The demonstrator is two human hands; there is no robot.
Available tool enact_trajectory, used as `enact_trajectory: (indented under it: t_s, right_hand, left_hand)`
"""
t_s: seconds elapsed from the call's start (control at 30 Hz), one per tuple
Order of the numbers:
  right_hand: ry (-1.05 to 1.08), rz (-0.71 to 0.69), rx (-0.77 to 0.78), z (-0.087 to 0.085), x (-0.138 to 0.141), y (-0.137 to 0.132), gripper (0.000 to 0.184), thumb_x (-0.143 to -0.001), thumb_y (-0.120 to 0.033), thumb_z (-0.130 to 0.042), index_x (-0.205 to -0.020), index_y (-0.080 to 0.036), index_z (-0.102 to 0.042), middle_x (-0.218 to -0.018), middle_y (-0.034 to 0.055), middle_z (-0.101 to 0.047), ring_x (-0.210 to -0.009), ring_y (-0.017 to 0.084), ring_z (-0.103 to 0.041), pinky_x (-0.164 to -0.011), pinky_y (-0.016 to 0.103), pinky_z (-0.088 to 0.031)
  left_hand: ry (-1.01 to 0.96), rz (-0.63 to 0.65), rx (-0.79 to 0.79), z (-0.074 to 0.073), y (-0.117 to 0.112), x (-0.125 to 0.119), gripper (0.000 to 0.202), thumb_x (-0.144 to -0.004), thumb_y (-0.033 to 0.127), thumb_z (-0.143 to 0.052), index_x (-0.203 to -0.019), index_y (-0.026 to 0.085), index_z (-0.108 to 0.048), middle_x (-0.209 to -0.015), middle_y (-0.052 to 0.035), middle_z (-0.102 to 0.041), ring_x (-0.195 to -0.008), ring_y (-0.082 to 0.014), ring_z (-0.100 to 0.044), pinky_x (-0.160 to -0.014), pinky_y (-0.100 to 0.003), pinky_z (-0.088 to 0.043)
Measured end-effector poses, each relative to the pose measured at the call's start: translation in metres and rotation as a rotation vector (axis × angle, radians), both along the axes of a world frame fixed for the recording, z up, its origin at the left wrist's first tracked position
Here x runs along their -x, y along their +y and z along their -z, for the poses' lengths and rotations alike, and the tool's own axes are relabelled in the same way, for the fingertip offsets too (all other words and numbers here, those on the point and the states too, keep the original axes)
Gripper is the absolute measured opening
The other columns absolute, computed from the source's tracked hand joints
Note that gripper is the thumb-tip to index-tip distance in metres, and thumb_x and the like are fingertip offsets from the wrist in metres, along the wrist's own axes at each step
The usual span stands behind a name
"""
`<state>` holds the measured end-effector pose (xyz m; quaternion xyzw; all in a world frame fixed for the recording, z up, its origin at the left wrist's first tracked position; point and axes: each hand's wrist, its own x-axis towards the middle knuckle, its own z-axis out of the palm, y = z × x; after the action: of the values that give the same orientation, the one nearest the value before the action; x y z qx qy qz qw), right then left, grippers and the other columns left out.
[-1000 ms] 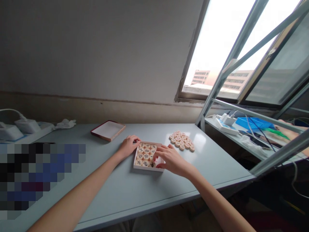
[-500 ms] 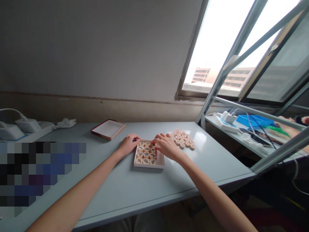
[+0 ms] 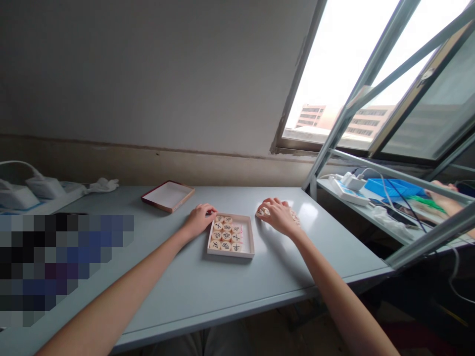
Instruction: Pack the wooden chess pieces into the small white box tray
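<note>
A shallow white box [image 3: 250,247] lies on the grey table, partly filled with round wooden Chinese chess pieces [image 3: 226,236] bearing dark characters. They stand in rows; a strip of bare bottom shows along the box's right side. My left hand [image 3: 201,217] is closed at the box's far left corner, its fingertips on the rim. To the right of the box, my right hand [image 3: 278,216] arches over a group of loose chess pieces [image 3: 296,217], mostly covering them. Its fingers are bent down with the tips among the pieces; what they grip is hidden.
The box lid [image 3: 168,196] lies upturned at the back left. Power strips with white plugs [image 3: 44,188] are at the far left. A metal frame [image 3: 330,143] rises at the right edge, with a blue tray [image 3: 395,188] and another person's hand [image 3: 441,190] beyond it.
My right hand has moved right, from the box to the loose pieces. The far end of the third column, formerly under its fingers, shows no piece now. My left hand stays at the corner.
</note>
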<state>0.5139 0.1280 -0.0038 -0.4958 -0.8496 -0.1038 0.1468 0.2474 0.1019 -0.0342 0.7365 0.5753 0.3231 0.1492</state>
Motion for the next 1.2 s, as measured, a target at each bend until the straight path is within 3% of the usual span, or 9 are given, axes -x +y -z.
enact_trajectory:
  t_s: [0.17,0.33,0.4,0.53,0.63,0.77,0.97,1.2]
  right_hand:
    - [0.017,0.050,-0.029,0.006,-0.003,0.003,0.020,-0.082,-0.032,-0.047,-0.094,-0.022,-0.059,-0.100,0.0062,-0.057,-0.093,0.023,-0.045,-0.075,0.036,-0.027]
    - [0.061,0.033,0.004,-0.002,0.002,-0.005,0.018,-0.082,-0.028,-0.046,-0.096,-0.022,-0.057,-0.100,0.0060,-0.056,-0.094,0.023,-0.046,-0.078,0.038,-0.029]
    - [0.102,-0.062,0.061,-0.008,0.007,-0.013,0.016,-0.082,-0.027,-0.047,-0.095,-0.023,-0.056,-0.099,0.0049,-0.057,-0.092,0.021,-0.047,-0.079,0.036,-0.031]
    - [0.098,-0.381,0.271,-0.018,0.025,-0.033,0.017,-0.081,-0.025,-0.052,-0.098,-0.025,-0.056,-0.098,0.0017,-0.057,-0.089,0.016,-0.051,-0.078,0.030,-0.034]
    - [0.014,-0.461,0.280,-0.019,0.040,-0.042,0.021,-0.078,-0.023,-0.057,-0.098,-0.029,-0.057,-0.101,0.0004,-0.057,-0.091,0.017,-0.051,-0.078,0.031,-0.032]
    - [-0.038,-0.413,0.200,-0.015,0.050,-0.043,0.022,-0.078,-0.021,-0.057,-0.099,-0.027,-0.057,-0.102,0.0020,-0.057,-0.092,0.018,-0.050,-0.073,0.030,-0.031]
    - [0.005,-0.355,0.148,-0.013,0.049,-0.040,0.015,-0.079,-0.032,-0.056,-0.092,-0.024,-0.057,-0.095,0.0010,-0.058,-0.090,0.018,-0.049,-0.074,0.030,-0.031]
    - [0.058,-0.114,0.011,-0.013,0.005,-0.024,0.017,-0.079,-0.038,-0.053,-0.090,-0.025,-0.058,-0.097,0.0034,-0.057,-0.092,0.021,-0.045,-0.079,0.035,-0.029]
  left_hand:
    - [0.004,-0.003,0.002,0.000,0.000,0.000,0.019,-0.077,0.026,-0.043,-0.079,0.018,-0.060,-0.087,-0.0056,-0.062,-0.089,-0.0200,-0.053,-0.082,-0.031,-0.041]
    - [0.005,-0.001,-0.014,0.001,0.001,0.000,0.020,-0.077,0.027,-0.042,-0.078,0.018,-0.061,-0.087,-0.0054,-0.062,-0.089,-0.0199,-0.053,-0.082,-0.031,-0.041]
    - [-0.006,0.000,-0.023,0.002,0.001,0.001,0.020,-0.077,0.027,-0.043,-0.077,0.018,-0.061,-0.086,-0.0049,-0.063,-0.089,-0.0198,-0.054,-0.082,-0.031,-0.041]
    - [-0.014,0.014,-0.025,0.004,0.003,0.002,0.020,-0.077,0.027,-0.043,-0.078,0.018,-0.061,-0.086,-0.0050,-0.063,-0.088,-0.0195,-0.054,-0.081,-0.030,-0.042]
    - [-0.001,0.014,-0.023,0.004,0.003,0.002,0.021,-0.077,0.028,-0.043,-0.078,0.017,-0.061,-0.087,-0.0057,-0.063,-0.089,-0.0198,-0.054,-0.083,-0.031,-0.041]
    - [0.012,0.019,-0.021,0.003,0.003,0.002,0.022,-0.078,0.028,-0.042,-0.078,0.017,-0.061,-0.087,-0.0062,-0.063,-0.089,-0.0200,-0.054,-0.083,-0.032,-0.041]
    - [0.011,0.015,-0.027,0.004,0.003,0.001,0.022,-0.078,0.028,-0.042,-0.078,0.017,-0.061,-0.087,-0.0058,-0.063,-0.088,-0.0198,-0.054,-0.082,-0.031,-0.041]
    - [-0.007,0.002,-0.030,0.004,0.002,0.000,0.022,-0.077,0.029,-0.042,-0.077,0.018,-0.061,-0.086,-0.0055,-0.063,-0.087,-0.0204,-0.054,-0.082,-0.032,-0.041]
